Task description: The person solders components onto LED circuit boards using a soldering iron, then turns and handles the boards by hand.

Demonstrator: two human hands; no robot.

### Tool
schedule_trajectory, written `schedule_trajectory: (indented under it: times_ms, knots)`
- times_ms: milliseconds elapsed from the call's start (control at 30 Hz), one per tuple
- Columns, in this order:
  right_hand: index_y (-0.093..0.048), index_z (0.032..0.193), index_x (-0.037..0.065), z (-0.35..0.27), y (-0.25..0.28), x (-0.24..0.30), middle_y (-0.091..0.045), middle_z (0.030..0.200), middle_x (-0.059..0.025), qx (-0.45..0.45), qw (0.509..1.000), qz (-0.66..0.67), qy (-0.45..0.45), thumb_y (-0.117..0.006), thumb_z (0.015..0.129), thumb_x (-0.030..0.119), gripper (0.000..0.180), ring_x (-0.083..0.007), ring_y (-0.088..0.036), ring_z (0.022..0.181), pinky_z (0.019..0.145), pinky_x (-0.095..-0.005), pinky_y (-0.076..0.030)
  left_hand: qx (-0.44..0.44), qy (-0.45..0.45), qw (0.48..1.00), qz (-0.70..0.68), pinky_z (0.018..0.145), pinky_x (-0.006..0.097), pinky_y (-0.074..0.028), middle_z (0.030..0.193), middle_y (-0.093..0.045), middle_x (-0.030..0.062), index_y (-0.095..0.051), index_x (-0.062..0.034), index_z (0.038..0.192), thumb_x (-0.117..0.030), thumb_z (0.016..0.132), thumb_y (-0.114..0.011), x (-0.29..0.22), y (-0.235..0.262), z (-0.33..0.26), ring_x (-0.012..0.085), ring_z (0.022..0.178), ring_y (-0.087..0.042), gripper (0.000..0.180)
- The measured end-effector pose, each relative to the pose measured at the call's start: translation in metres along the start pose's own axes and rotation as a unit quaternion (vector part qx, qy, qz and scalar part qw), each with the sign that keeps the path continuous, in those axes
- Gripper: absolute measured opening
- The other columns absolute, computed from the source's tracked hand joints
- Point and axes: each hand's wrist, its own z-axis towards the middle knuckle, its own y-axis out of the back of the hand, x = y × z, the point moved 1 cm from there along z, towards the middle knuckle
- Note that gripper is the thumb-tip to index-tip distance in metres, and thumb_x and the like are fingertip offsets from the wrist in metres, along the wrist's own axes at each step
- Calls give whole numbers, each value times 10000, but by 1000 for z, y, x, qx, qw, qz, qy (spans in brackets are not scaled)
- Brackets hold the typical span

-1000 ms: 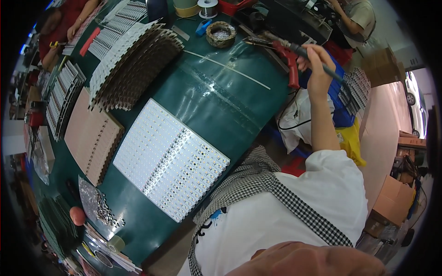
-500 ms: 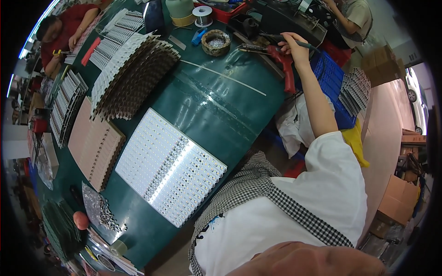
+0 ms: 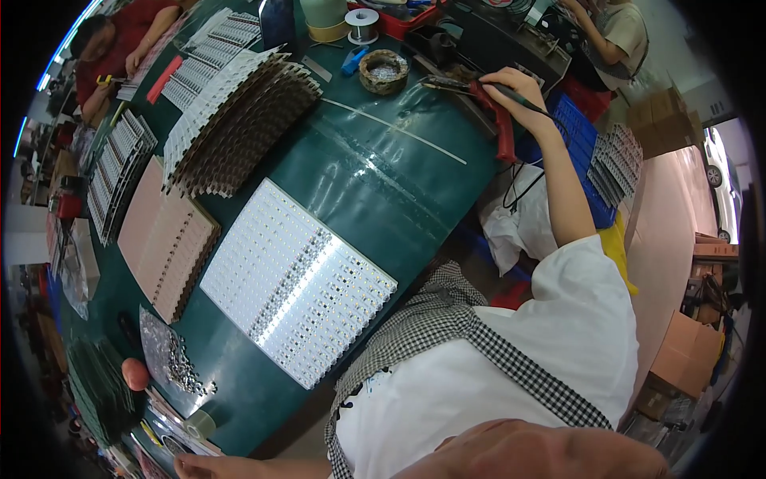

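At eight o'clock from the middle of the view, a white panel point(image 3: 299, 279) dotted with small components lies flat on a green work table point(image 3: 359, 223). Between one and two o'clock, the person's right hand point(image 3: 528, 88) has its thumb and fingers closed around a dark pen-shaped tool point(image 3: 517, 98), just beside a red-handled tool point(image 3: 504, 134) and well apart from the panel.

At nine o'clock lies a pinkish panel stack point(image 3: 155, 239); at ten, a fanned stack of strips point(image 3: 239, 120). The white panel's rows look filled, and no tool touches it; how much is finished cannot be told, since glare and tiny detail obscure it.

The left hand point(image 3: 198, 466), at seven o'clock near a tape roll point(image 3: 199, 425), is cut off by the lower edge; whether its fingers grip anything cannot be told. The held tool's tip is hard to make out.
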Motion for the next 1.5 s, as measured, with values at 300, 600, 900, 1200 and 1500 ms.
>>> schedule_trajectory:
  times_ms: [300,600,900,1200,1500]
  knots:
    - [-611,893,-16,-48,55,28,-596,689,-78,-117,803,548,-202,-515,862,186,225,-123,-548,582,499,-195,-404,54,-1,970,-237,703,240,-458,884,-622,78,-600,46,987,-160,864,-601,26,-61,-27,144,782,-574,239]
    - [-577,995,-19,-76,22,74,-551,649,-84,-60,521,791,-315,-486,872,171,244,-116,-459,512,432,-199,-376,244,-73,927,-276,534,198,-329,703,-468,-2,-566,20,914,-28,859,-554,-57,-76,-86,69,619,-395,74]
    - [-564,1023,-18,-84,-12,126,-562,712,-106,39,293,869,-396,-473,897,180,252,-119,-466,530,454,-210,-397,387,-97,871,-288,535,243,-407,688,-555,61,-627,1,872,19,759,-614,-85,-67,-125,128,573,-490,115]
    - [-571,935,-51,-128,-21,194,-618,819,-111,170,810,498,-260,-566,782,-4,160,-125,-599,696,640,-235,-490,475,-307,784,-255,478,303,-391,642,-490,29,-565,-91,733,-58,677,-652,-119,-82,-161,189,576,-506,109]
    - [-622,816,-32,-120,-36,198,-614,709,-110,194,894,380,-134,-595,756,15,81,-135,-556,590,528,-224,-404,439,-389,773,-242,605,311,-307,685,-382,24,-578,-111,706,-102,654,-661,-124,-96,-174,179,630,-410,98]
